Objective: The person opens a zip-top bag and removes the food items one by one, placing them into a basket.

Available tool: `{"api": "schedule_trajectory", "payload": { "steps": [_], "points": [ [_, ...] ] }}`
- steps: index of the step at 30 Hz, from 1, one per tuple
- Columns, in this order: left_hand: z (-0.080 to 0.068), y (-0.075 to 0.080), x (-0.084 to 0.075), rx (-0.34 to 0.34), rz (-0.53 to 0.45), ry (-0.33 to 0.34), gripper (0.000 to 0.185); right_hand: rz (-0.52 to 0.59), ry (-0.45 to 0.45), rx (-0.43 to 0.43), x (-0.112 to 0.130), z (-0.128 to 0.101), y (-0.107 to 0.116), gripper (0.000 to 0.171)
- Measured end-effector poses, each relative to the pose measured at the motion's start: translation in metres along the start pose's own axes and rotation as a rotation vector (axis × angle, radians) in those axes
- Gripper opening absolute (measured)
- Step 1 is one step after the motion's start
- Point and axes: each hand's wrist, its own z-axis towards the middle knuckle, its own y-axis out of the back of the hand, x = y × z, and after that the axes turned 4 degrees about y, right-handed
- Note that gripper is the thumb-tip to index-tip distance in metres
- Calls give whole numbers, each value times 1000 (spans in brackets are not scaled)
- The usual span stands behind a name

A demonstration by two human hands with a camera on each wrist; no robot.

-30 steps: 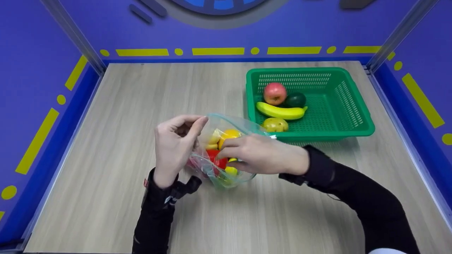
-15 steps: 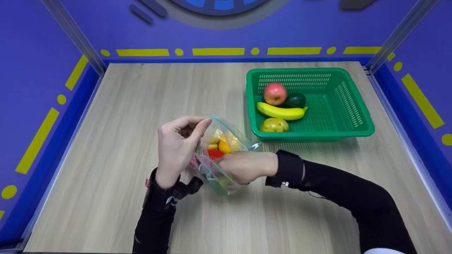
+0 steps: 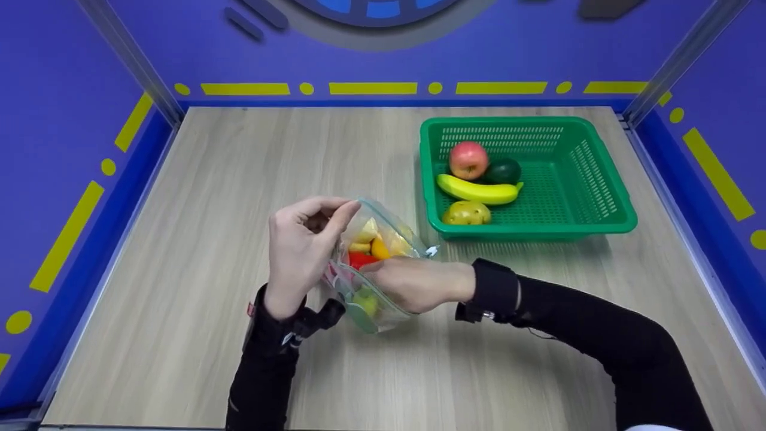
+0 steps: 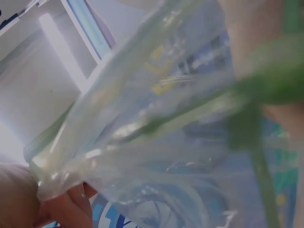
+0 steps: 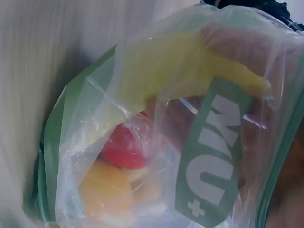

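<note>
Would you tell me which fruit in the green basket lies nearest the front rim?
The yellowish speckled fruit, alone by the green basket's front rim; the banana, red apple and dark avocado lie farther back.

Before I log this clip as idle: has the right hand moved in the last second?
Yes. The right hand has drawn back toward the person, away from the green basket, still on the clear bag.

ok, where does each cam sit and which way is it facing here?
Head: above, looking forward and down at the table; shows both forearms, the left hand and right hand on the clear bag, beside the green basket.
Left wrist: right against the bag; fingertips at bottom left.
Right wrist: close on the bag's printed side.
Shared: the bag.
</note>
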Motion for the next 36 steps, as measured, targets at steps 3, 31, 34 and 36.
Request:
{"api": "schedule_trajectory", "payload": {
  "steps": [3,31,34,36],
  "points": [
    [0,1,0,-9,-3,2,7,34,-14,-76,6,-4,4,41],
    [0,5,-3,-25,-37,18,8,298,182,-728,46,-92,68,46],
    [0,6,-3,-23,-40,18,8,343,219,-779,49,-107,75,42],
    [0,6,-3,-24,-32,18,9,375,250,-816,50,-116,80,41]
  ]
}}
